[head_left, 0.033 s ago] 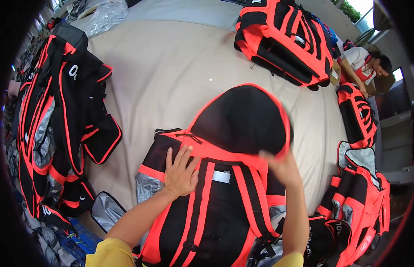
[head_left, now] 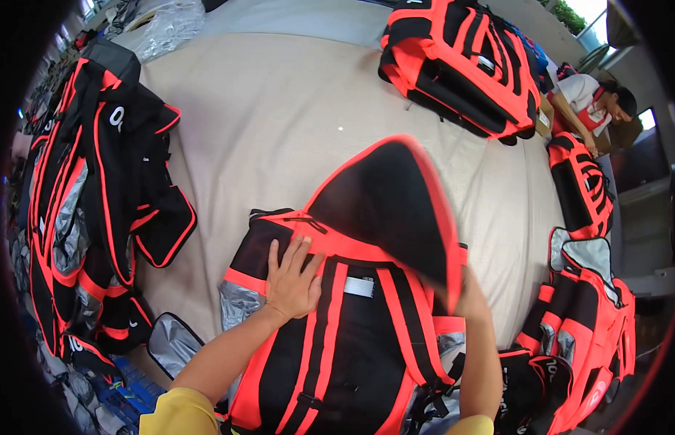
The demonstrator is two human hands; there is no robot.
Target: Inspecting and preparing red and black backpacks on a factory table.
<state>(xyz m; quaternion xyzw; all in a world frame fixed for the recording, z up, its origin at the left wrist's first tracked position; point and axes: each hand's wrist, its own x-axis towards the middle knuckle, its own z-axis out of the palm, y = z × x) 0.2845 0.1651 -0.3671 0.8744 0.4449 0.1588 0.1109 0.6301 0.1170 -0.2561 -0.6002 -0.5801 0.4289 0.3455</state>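
Observation:
A black and bright red backpack (head_left: 359, 348) lies in front of me with its shoulder straps facing up. Its rounded top flap (head_left: 381, 196) is raised at the far end, and the flap's right side bends down toward me. My left hand (head_left: 292, 281) rests flat on the upper left of the backpack, fingers spread, beside a black zipper pull (head_left: 308, 222). At the flap's right edge is my right hand (head_left: 471, 293). The flap and blur hide most of its fingers, so their grip does not show. A white label (head_left: 359, 286) sits between the straps.
Pale cloth (head_left: 257, 123) covers the table. Similar bags (head_left: 105, 181) are piled at the left. Another backpack (head_left: 464, 69) stands far right, and more bags (head_left: 580, 326) lie along the right edge. Clear plastic (head_left: 172, 29) lies at the back. A person (head_left: 587, 105) works at the far right.
My right hand has moved down and slightly right. The flap's right side has folded down toward me with it. My left hand stays in place.

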